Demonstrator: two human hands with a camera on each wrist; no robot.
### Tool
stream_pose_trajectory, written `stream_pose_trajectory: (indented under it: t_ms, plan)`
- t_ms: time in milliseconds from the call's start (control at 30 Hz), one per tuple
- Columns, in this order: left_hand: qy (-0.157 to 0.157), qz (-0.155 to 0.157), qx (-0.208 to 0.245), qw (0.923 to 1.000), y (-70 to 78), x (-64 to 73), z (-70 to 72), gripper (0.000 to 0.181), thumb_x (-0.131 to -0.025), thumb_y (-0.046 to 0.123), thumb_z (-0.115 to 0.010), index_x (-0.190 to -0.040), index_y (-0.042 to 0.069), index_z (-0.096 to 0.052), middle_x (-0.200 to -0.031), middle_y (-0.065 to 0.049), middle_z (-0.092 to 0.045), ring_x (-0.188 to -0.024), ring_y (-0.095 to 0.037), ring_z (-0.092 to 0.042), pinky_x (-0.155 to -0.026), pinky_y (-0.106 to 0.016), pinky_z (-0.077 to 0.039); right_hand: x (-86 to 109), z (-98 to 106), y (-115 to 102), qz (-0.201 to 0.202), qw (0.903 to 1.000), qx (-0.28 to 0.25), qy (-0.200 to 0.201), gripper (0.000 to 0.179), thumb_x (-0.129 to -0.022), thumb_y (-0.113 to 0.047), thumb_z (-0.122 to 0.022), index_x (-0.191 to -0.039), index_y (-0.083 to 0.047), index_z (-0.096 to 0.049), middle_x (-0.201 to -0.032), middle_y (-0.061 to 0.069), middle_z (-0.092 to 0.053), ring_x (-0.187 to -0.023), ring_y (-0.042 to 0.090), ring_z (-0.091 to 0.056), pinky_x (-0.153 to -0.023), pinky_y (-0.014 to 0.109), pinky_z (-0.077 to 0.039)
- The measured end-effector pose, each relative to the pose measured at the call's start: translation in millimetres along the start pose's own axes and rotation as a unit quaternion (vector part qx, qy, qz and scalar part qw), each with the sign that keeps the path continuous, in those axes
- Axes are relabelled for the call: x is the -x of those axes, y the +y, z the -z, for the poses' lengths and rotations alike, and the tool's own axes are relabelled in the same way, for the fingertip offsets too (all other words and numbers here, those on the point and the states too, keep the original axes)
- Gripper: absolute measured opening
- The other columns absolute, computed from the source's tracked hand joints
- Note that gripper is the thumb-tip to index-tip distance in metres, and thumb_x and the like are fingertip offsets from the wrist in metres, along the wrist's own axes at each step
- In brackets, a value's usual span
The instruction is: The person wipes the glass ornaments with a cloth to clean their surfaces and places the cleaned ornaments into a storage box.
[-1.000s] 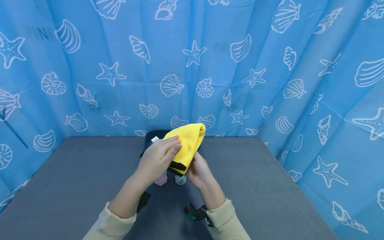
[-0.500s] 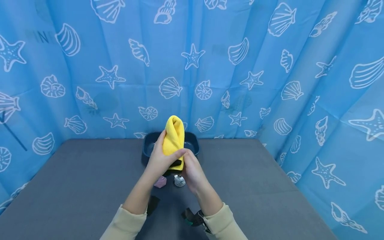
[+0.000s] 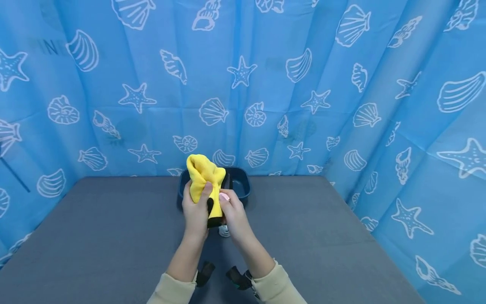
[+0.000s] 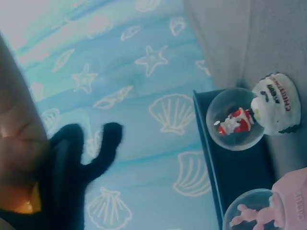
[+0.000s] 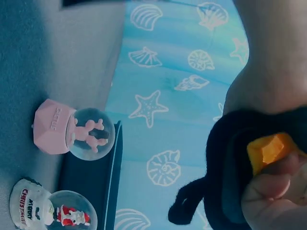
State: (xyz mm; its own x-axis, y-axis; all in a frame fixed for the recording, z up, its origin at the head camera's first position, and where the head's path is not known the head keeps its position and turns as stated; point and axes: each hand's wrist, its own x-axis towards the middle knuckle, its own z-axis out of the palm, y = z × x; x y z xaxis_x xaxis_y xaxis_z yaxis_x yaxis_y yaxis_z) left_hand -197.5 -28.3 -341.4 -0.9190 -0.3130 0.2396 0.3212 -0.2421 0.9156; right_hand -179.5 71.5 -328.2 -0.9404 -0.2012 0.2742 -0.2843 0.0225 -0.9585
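Observation:
A thick yellow cleaning cloth (image 3: 205,173) with dark trim is bunched up between both hands in the head view. My left hand (image 3: 195,217) grips its left side, thumb across the front. My right hand (image 3: 236,217) pinches its right side; a small pale pink bit shows by that thumb, of unclear kind. In the wrist views the cloth's dark side (image 5: 218,158) hangs with a loop, and an orange patch (image 5: 268,151) shows by the fingers. Whether the cloth wraps something I cannot tell. A Santa snow globe (image 4: 278,103) and a pink snow globe (image 4: 292,201) stand beyond the hands.
Behind the hands, a dark blue tray (image 3: 247,185) sits at the back of the grey table (image 3: 322,236). Both snow globes stand just in front of it. A blue shell-print curtain (image 3: 265,84) hangs along the back and sides.
The cloth has gone from a broad folded flap to a tighter bunch and moved left. My left hand has turned to grip it; my right hand has come up to its front edge.

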Motion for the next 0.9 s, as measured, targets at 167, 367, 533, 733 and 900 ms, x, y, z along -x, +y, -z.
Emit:
stream_pose_trajectory:
  t_ms: [167, 367, 533, 733, 900]
  plan:
    - [0.042, -0.044, 0.048, 0.9970, -5.0, 2.7, -1.6, 0.053, -0.098, 0.033, -0.058, -0.136, 0.001, -0.039, -0.117, -0.009, -0.050, -0.102, -0.019, -0.051, -0.087, -0.024, -0.045, 1.7, -5, -1, 0.007, 0.9999, 0.001, 0.015, 0.035, -0.101, -0.018, -0.043, -0.122, 0.008, -0.051, -0.088, 0.005, -0.050, -0.061, 0.012, -0.043, -0.053, 0.020, -0.038]
    - [0.049, -0.073, 0.083, 0.9927, -9.1, 2.2, -2.3, 0.059, -0.097, 0.047, -0.053, -0.135, 0.004, -0.040, -0.113, -0.006, -0.050, -0.104, -0.018, -0.051, -0.090, -0.025, -0.043, 2.2, -3, -1, -0.001, 0.9998, -0.019, 0.011, 0.037, -0.099, -0.020, -0.043, -0.121, 0.009, -0.051, -0.088, 0.006, -0.052, -0.061, 0.014, -0.045, -0.055, 0.022, -0.041]
    - [0.056, -0.083, 0.113, 0.9885, -10.1, 0.3, -0.8, 0.055, -0.098, 0.046, -0.051, -0.131, 0.003, -0.042, -0.110, -0.006, -0.052, -0.101, -0.017, -0.054, -0.087, -0.023, -0.047, 0.7, 1, -1, -0.030, 0.9970, -0.071, -0.007, 0.037, -0.100, -0.022, -0.039, -0.119, 0.008, -0.048, -0.087, 0.004, -0.052, -0.060, 0.013, -0.045, -0.055, 0.022, -0.040]
    - [0.052, 0.018, 0.112, 0.9922, -5.4, -9.7, 9.1, 0.055, -0.098, 0.049, -0.048, -0.132, 0.007, -0.040, -0.113, -0.006, -0.051, -0.104, -0.017, -0.054, -0.088, -0.024, -0.047, -3.0, 7, -1, -0.068, 0.9810, -0.175, -0.050, 0.030, -0.102, -0.022, -0.031, -0.114, 0.001, -0.047, -0.076, -0.002, -0.053, -0.058, 0.011, -0.044, -0.055, 0.022, -0.037]
    - [-0.032, 0.158, 0.159, 0.9741, 3.0, -16.0, 23.7, 0.061, -0.095, 0.061, -0.040, -0.132, 0.013, -0.039, -0.108, 0.003, -0.055, -0.097, -0.007, -0.057, -0.085, -0.020, -0.049, -6.9, 16, -4, -0.056, 0.9841, -0.166, -0.030, 0.038, -0.100, -0.019, -0.038, -0.129, 0.006, -0.039, -0.092, 0.004, -0.049, -0.071, 0.015, -0.044, -0.062, 0.023, -0.037]
